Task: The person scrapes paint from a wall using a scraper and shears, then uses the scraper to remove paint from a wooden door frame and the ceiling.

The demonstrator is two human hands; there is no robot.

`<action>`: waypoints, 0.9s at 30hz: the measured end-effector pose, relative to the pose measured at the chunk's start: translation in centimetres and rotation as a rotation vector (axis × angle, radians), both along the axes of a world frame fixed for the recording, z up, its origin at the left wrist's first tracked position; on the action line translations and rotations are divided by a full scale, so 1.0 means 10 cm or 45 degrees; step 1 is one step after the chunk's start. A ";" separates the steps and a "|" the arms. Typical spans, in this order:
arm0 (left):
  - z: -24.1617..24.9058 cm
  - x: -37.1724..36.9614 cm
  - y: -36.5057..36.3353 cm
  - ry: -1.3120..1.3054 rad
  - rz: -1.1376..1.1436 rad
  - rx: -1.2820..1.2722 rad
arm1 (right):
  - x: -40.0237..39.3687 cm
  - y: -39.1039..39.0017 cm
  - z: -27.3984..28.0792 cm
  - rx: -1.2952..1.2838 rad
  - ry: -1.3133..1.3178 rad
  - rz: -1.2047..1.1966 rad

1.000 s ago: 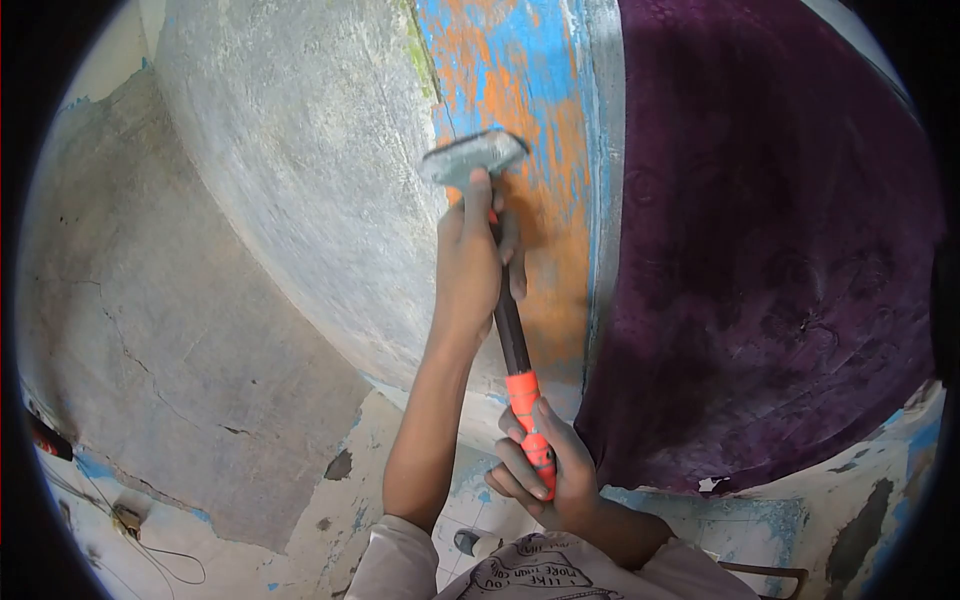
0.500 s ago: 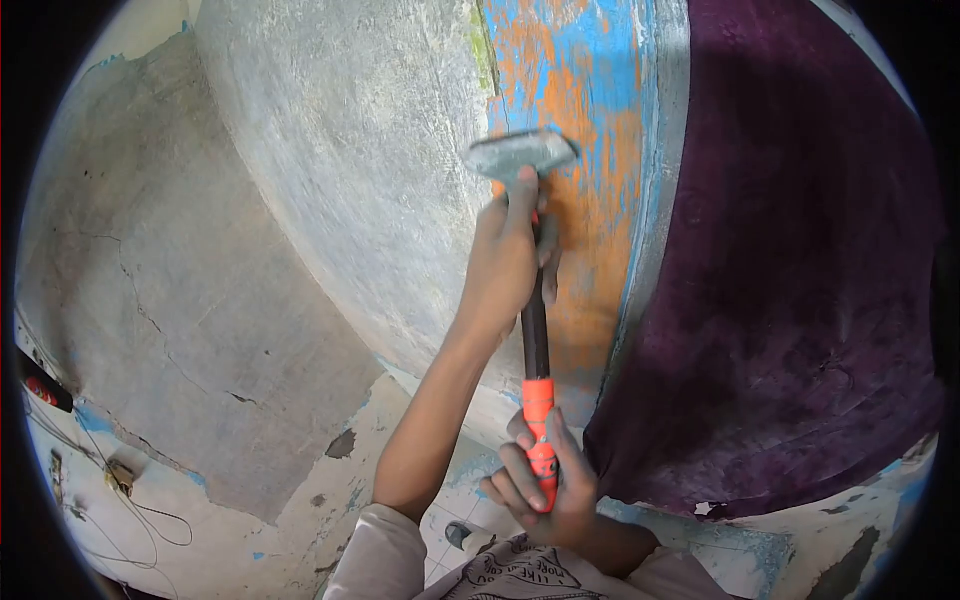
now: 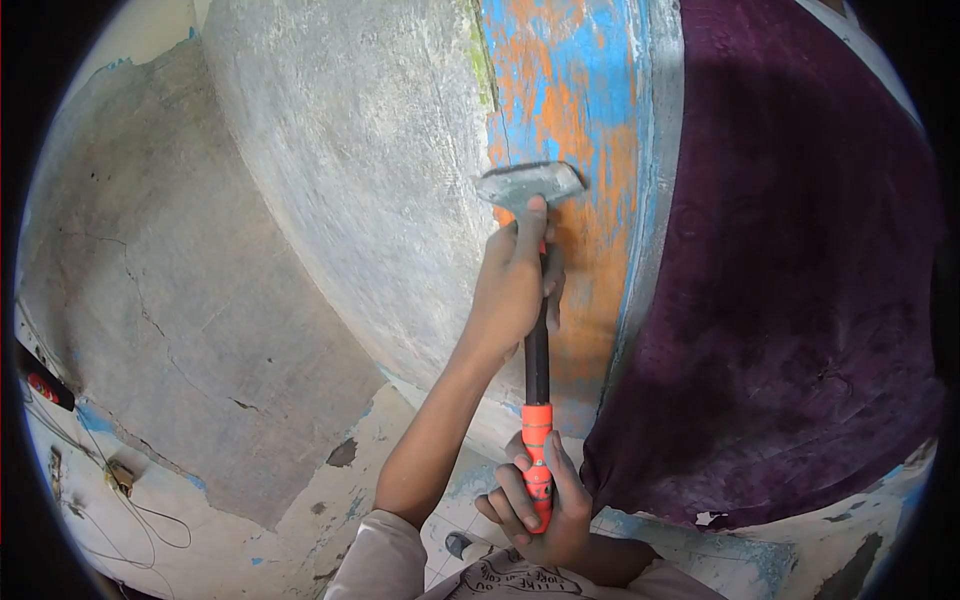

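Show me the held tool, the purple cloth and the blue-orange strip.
Tool (image 3: 538,362): head view, on its dark shaft.
Purple cloth (image 3: 790,270): head view, on its broad middle.
Blue-orange strip (image 3: 605,215): head view, on its streaked middle.

The single head view looks forward and steeply down over the wearer's shirt (image 3: 530,580) at a nearby wall (image 3: 330,150), its wide, round-edged field reaching the tiled floor (image 3: 465,515).

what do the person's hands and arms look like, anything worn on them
The left hand and right hand are bare, with no gloves or watch visible. The pale left sleeve ends near the elbow, and the shirt has dark lettering.
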State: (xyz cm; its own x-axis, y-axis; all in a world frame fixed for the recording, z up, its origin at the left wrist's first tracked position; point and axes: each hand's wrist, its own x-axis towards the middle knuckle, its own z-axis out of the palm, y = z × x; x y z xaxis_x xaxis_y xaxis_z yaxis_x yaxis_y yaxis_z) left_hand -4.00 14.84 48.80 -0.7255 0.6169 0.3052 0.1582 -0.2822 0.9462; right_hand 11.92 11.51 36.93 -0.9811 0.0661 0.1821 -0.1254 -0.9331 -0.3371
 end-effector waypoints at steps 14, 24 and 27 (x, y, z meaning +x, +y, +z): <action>-1.03 0.02 0.11 0.204 0.248 -0.058 | -0.10 0.42 -1.16 0.564 -0.233 -0.372; -2.52 0.33 -0.31 -0.159 -0.090 -0.089 | 0.34 0.57 -1.85 1.380 -0.507 -0.493; -2.50 0.39 -0.54 -0.133 -0.298 -0.124 | 0.19 0.65 -1.62 1.359 -0.464 -0.528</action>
State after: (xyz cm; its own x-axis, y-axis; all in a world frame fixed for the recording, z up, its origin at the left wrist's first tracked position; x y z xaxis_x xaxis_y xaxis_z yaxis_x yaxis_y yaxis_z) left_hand -0.09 9.46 23.79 -0.5841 0.7943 0.1670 -0.0009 -0.2064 0.9785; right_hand 13.79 17.97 20.73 -0.9259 0.3738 0.0539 -0.0871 -0.0724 -0.9936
